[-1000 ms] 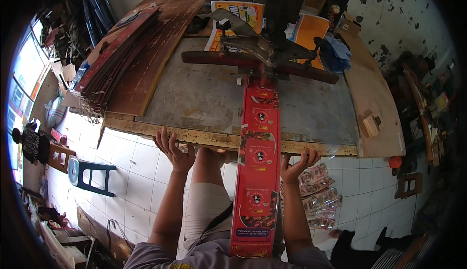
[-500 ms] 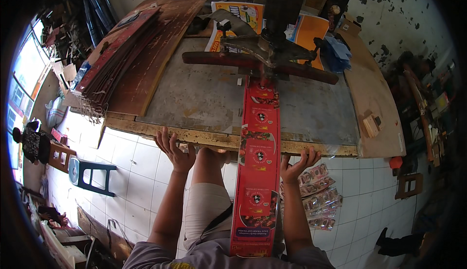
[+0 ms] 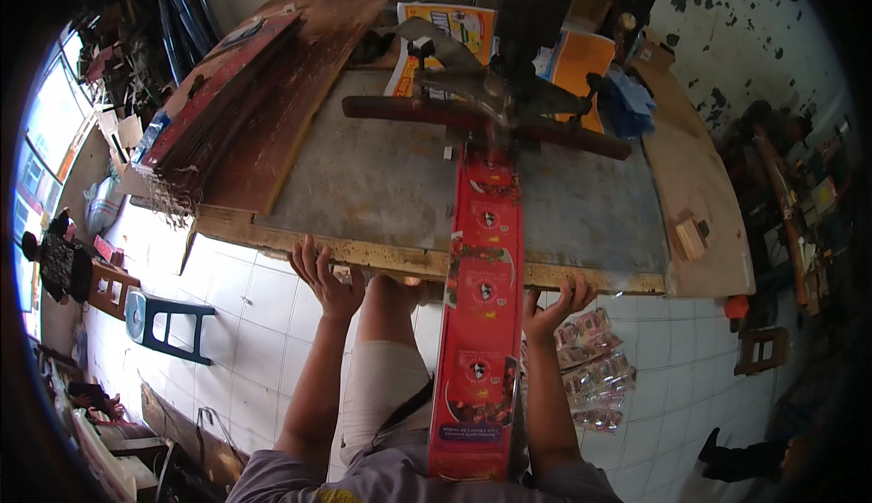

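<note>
A long red printed strip (image 3: 477, 317) with round emblems and food pictures runs from under the dark metal press head (image 3: 495, 108), across the table's front edge, down to my lap. To the strip's left, my left hand (image 3: 331, 287) has its fingers bent over the wooden table edge (image 3: 391, 258) and its thumb held apart, lower down. On the other side of the strip, my right hand (image 3: 561, 306) takes the same edge with curled fingers, its thumb below. Neither hand touches the strip. What lies beneath the press head is hidden.
Dark red boards (image 3: 222, 94) are stacked at the table's left. Yellow and orange printed sheets (image 3: 581, 62) lie behind the press, and a small wooden block (image 3: 692, 238) sits at right. Printed sheets (image 3: 595, 367) and a blue-green stool (image 3: 168, 326) are on the tiled floor.
The press's crossbar and central part look slightly shifted and blurred. My hands keep their places on the table edge, and the red strip lies almost as before.
</note>
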A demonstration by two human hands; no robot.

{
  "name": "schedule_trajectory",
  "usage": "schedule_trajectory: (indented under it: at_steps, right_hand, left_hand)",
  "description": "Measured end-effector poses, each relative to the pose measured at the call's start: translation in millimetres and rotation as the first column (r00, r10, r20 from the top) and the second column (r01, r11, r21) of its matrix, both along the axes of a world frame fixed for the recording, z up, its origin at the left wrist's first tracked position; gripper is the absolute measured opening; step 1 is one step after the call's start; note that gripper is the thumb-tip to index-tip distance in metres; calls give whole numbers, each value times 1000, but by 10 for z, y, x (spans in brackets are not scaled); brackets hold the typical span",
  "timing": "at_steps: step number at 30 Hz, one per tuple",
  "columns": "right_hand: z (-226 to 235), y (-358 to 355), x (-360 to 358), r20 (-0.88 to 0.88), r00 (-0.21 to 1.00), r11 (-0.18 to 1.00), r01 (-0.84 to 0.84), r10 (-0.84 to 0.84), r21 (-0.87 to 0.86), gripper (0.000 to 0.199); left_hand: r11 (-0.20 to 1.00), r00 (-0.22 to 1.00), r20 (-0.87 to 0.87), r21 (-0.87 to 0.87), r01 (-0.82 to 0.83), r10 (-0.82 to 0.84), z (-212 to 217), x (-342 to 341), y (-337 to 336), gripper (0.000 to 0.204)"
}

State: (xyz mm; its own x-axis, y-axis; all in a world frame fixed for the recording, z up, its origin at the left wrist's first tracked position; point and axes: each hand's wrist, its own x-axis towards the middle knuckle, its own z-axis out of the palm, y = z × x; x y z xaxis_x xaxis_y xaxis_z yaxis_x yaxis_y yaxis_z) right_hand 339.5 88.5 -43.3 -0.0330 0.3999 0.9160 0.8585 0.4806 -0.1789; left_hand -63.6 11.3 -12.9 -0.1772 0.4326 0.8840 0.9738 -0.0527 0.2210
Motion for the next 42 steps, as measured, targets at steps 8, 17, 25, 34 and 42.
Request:
schedule_trajectory:
  at_steps: [8,17,25,34,42]
  right_hand:
    - [14,-39,24,12,1000,1000,1,-1,1,57]
    - [2,-29,34,28,999,1000,28,-28,-4,63]
    - [15,-56,38,46,998,1000,31,-31,-4,63]
    - [2,-44,32,32,999,1000,19,-19,-2,63]
    - [9,-38,34,37,999,1000,24,-24,7,62]
  left_hand:
    - [1000,1000,4,0,6,-6,8,31,-35,78]
    - [1000,1000,8,0,3,-3,3,32,-20,77]
    - [1000,1000,16,-13,2,-2,-23,25,-40,76]
    - [1000,1000,22,-5,11,-11,-9,32,-32,77]
    - [1000,1000,14,-10,6,-6,7,40,-36,77]
